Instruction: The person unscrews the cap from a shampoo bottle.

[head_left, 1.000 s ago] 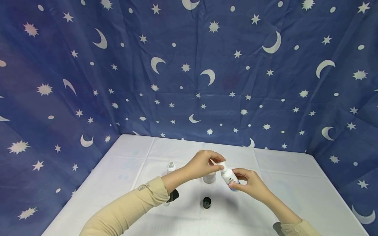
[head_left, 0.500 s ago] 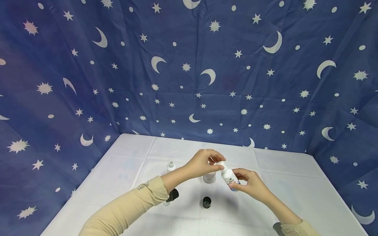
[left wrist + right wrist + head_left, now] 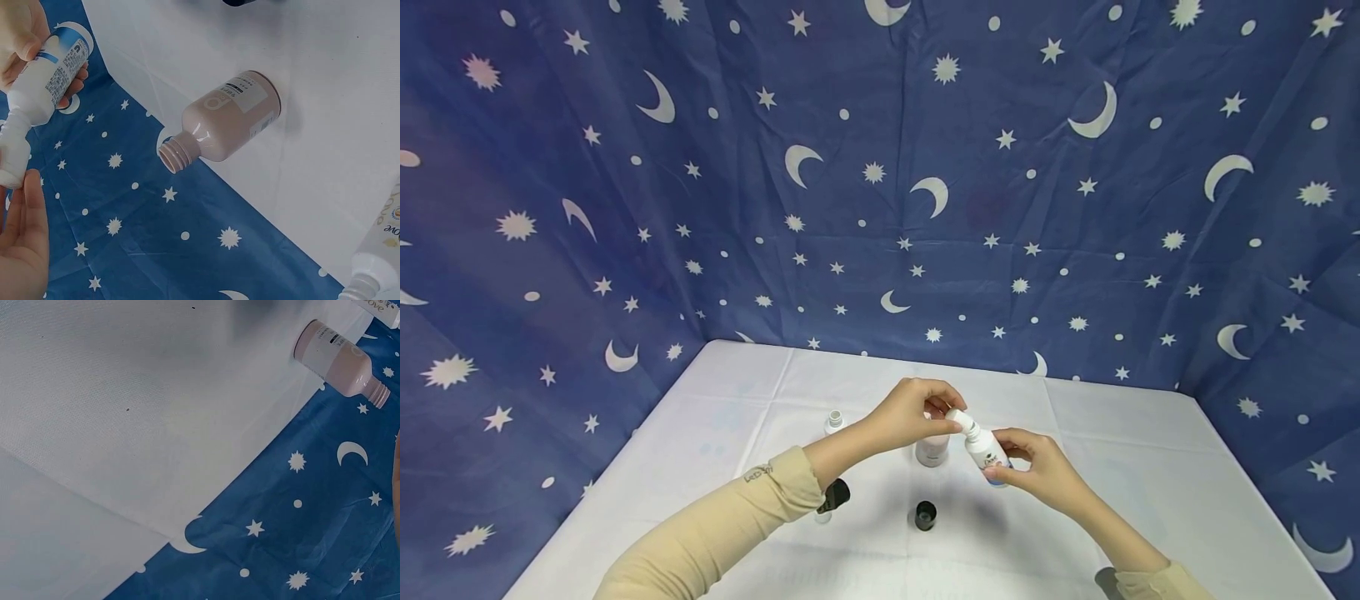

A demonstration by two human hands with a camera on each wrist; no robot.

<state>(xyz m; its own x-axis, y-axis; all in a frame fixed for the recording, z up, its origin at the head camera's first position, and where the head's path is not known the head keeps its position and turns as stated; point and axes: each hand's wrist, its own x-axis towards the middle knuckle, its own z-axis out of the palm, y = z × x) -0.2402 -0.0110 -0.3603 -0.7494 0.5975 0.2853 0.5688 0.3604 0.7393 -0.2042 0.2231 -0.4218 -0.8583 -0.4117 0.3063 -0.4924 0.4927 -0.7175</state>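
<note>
My right hand [image 3: 1036, 471] grips a white bottle [image 3: 985, 452] with a blue-and-white label, held tilted above the table with its neck toward upper left. At that neck my left hand [image 3: 912, 410] pinches a white cap [image 3: 957, 417] between thumb and fingers. The cap leans off the neck line, and part of the neck shows below it. In the left wrist view the same cap [image 3: 14, 156] overlaps the neck end of the bottle [image 3: 53, 75]. Just behind the left hand stands a pink bottle [image 3: 932, 455], uncapped, its threaded neck [image 3: 179, 153] bare in the left wrist view.
Left of the pink bottle stands another uncapped white bottle [image 3: 835, 422], partly behind the left forearm. A black cap [image 3: 926, 515] sits on the white-covered table [image 3: 1075, 533] in front. Beside the left sleeve lies a black object [image 3: 835, 496] with a clear part. A blue star-patterned cloth [image 3: 880, 208] surrounds the table.
The left hand has shifted slightly left with the white cap. More of the bottle's neck now shows between cap and bottle. The right hand stays nearly in place.
</note>
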